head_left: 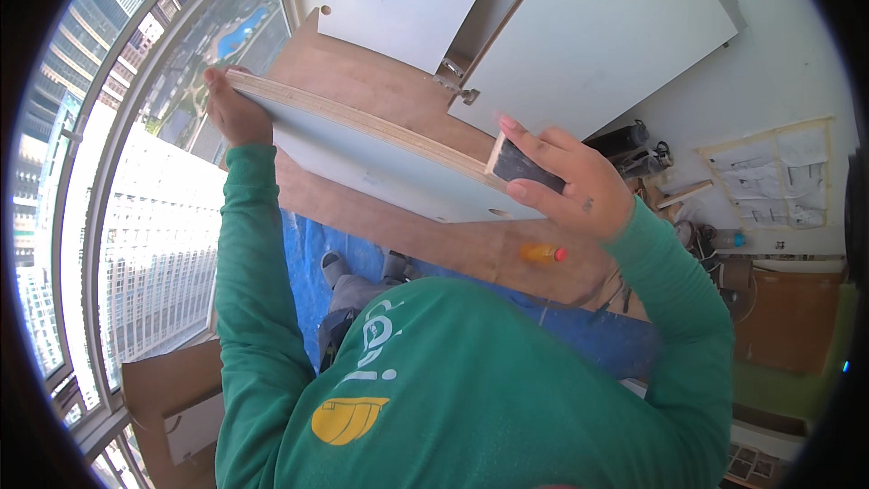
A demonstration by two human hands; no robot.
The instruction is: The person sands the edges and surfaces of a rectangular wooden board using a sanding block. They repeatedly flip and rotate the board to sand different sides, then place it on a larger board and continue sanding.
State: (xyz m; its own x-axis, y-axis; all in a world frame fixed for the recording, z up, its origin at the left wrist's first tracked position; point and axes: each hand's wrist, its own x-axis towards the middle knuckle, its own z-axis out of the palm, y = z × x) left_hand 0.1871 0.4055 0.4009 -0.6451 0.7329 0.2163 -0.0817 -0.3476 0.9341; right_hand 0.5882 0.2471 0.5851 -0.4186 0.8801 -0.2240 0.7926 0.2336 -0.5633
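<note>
A white-faced board (353, 167) with a bare plywood edge stands tilted on its long side in front of me. My left hand (237, 110) is closed round its left end, with the thumb at the top corner. My right hand (579, 179) grips a dark sanding block (523, 168) with a pale wooden side, between thumb and fingers. The block is at the right part of the board's upper plywood edge. Round holes show in the board's white face near its lower right side. The board's right end is partly hidden behind my right hand.
Brown sheeting covers the surface beneath the board. White cabinet panels (597, 32) with a metal hinge (468, 96) lie beyond. An orange bottle (541, 254) with a red cap is nearby. Blue sheeting (303, 249) lies by my feet; windows (158, 190) line the left.
</note>
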